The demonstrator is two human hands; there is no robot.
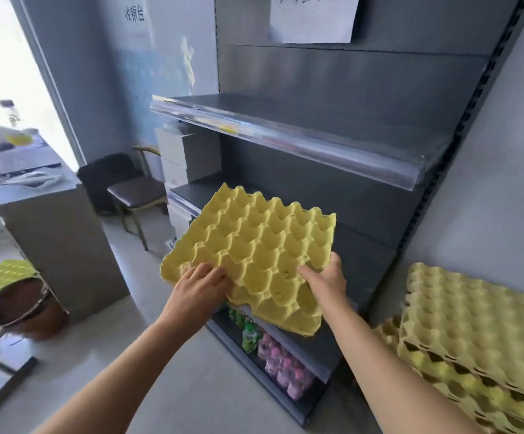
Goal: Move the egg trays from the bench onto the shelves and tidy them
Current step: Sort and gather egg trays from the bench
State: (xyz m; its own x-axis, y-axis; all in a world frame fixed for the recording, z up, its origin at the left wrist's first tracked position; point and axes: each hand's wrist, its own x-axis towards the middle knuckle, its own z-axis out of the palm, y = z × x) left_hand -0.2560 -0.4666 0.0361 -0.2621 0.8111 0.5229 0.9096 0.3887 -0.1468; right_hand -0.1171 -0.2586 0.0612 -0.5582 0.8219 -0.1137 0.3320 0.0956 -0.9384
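Now gripping yellow egg tray (pixel 254 255) by near edge, left hand (pixel 202 285) and right hand (pixel 326 283); tilted toward middle shelf (pixel 191 191) just beyond.

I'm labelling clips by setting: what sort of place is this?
Probably a small shop: grey display shelving with clear price-strip edges, bottled drinks on its bottom shelf, and a counter near a wall sign apparently reading cashier desk.

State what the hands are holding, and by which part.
Both hands hold one yellow egg tray. The left hand grips its near-left edge, and the right hand grips its right edge.
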